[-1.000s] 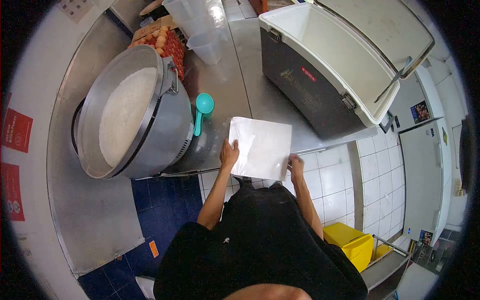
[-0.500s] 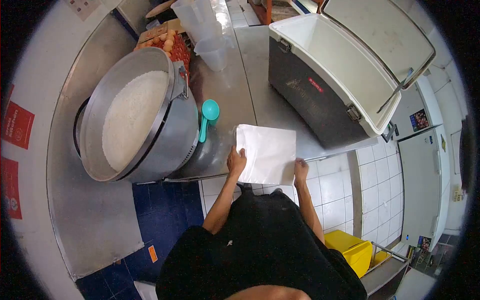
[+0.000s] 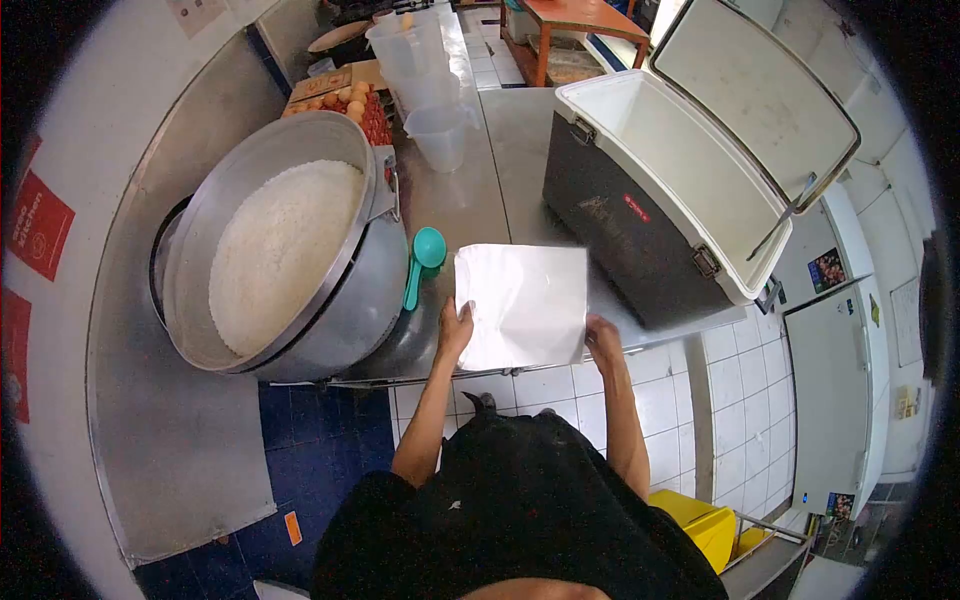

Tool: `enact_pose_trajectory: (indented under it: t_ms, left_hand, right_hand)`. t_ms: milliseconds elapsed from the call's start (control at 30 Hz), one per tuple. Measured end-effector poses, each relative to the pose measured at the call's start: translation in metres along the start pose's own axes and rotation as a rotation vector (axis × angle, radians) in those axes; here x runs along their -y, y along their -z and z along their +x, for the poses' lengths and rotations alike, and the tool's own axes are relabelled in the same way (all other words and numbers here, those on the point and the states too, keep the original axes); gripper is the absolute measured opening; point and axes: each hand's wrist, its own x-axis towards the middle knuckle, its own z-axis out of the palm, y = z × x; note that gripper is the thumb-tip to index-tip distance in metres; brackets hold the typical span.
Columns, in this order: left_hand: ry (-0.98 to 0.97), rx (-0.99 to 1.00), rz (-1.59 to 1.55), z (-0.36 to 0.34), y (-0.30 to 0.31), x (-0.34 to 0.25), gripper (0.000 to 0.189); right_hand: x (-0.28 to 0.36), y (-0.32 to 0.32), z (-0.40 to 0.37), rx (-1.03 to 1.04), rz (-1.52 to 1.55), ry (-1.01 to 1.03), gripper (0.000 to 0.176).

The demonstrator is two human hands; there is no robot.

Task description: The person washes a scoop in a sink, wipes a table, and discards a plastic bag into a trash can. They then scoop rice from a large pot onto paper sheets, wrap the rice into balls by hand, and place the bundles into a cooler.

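Observation:
Between my hands is a stack of white paper sheets (image 3: 522, 308), held near the table's front edge. My left hand (image 3: 456, 328) grips its left side, thumb on top. At the lower right edge, my right hand (image 3: 603, 340) has its fingers curled against the paper. A turquoise scoop (image 3: 427, 262) lies on the metal table just left of the paper. Further left stands a big metal pot (image 3: 340, 290) filled with white cooked rice (image 3: 285, 245). On the right sits a dark cooler box (image 3: 640, 225) with a white inside and its lid raised.
Stacked clear plastic jugs (image 3: 438, 135) stand at the back of the steel table (image 3: 487, 215). Behind the pot is a red tray of eggs (image 3: 374, 118). A yellow bin (image 3: 698, 525) is on the floor at lower right. An orange table (image 3: 580, 18) stands beyond.
The paper has shifted slightly left and now faces me more squarely, still in both hands. The head view has tilted, showing more of the far end of the room.

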Motion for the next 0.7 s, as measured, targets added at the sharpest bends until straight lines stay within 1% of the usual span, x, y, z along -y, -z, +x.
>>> enact_pose_trajectory:
  t_ms: [33, 100, 133, 167, 200, 233, 267, 300, 333, 367, 400, 467, 500, 533, 567, 600, 633, 700]
  left_hand:
    - [-0.003, -0.002, -0.002, -0.001, 0.001, -0.005, 0.027]
    - [-0.071, 0.108, -0.244, -0.006, 0.005, -0.010, 0.025]
    - [-0.071, 0.111, -0.241, -0.008, 0.009, -0.013, 0.025]
    - [-0.006, 0.189, -0.211, -0.008, 0.013, -0.020, 0.026]
    - [0.056, 0.266, -0.182, -0.007, 0.015, -0.028, 0.026]
    - [0.053, 0.271, -0.184, -0.006, 0.015, -0.037, 0.026]
    - [0.035, 0.320, -0.151, -0.007, 0.015, -0.044, 0.027]
    - [0.018, 0.367, -0.116, -0.008, 0.017, -0.053, 0.029]
    - [0.018, 0.372, -0.115, -0.010, 0.018, -0.062, 0.029]
    - [-0.032, 0.381, -0.185, -0.013, 0.019, -0.075, 0.029]
    - [-0.085, 0.390, -0.254, -0.013, 0.018, -0.083, 0.029]
    - [-0.093, 0.414, -0.219, -0.005, 0.018, -0.088, 0.030]
    - [-0.096, 0.435, -0.184, -0.002, 0.019, -0.091, 0.032]
    - [-0.096, 0.445, -0.176, 0.002, 0.018, -0.093, 0.032]
    - [-0.052, 0.448, -0.142, 0.005, 0.018, -0.099, 0.031]
    - [-0.005, 0.449, -0.108, 0.004, 0.019, -0.102, 0.029]
    - [-0.003, 0.460, -0.099, 0.004, 0.016, -0.095, 0.029]
    - [-0.106, 0.437, -0.070, 0.012, 0.010, -0.086, 0.028]
  right_hand:
    - [-0.001, -0.001, -0.001, 0.002, 0.000, 0.004, 0.010]
    - [-0.015, 0.008, 0.001, -0.056, -0.223, 0.238, 0.010]
    - [-0.022, 0.014, 0.003, -0.044, -0.297, 0.308, 0.015]
    - [-0.029, 0.015, 0.004, -0.047, -0.296, 0.310, 0.015]
    - [-0.034, 0.015, 0.007, -0.152, -0.403, 0.355, 0.016]
    - [-0.040, 0.016, 0.009, -0.259, -0.510, 0.399, 0.018]
    - [-0.048, 0.020, 0.011, -0.301, -0.511, 0.462, 0.023]
    - [-0.047, 0.017, 0.007, -0.305, -0.510, 0.463, 0.023]
    - [-0.046, 0.015, 0.003, -0.403, -0.599, 0.530, 0.025]
    - [-0.045, 0.015, -0.002, -0.503, -0.687, 0.596, 0.027]
    - [-0.056, 0.029, 0.005, -0.509, -0.684, 0.595, 0.027]
    - [-0.066, 0.047, 0.015, -0.619, -0.581, 0.517, 0.028]
    - [-0.066, 0.055, 0.014, -0.627, -0.572, 0.514, 0.028]
    - [-0.068, 0.064, 0.013, -0.576, -0.525, 0.533, 0.026]
    - [-0.067, 0.070, 0.008, -0.527, -0.478, 0.548, 0.025]
    - [-0.065, 0.072, 0.011, -0.553, -0.430, 0.516, 0.024]
    - [-0.065, 0.077, 0.008, -0.563, -0.423, 0.509, 0.024]
    - [-0.046, 0.066, -0.009, -0.543, -0.217, 0.406, 0.022]
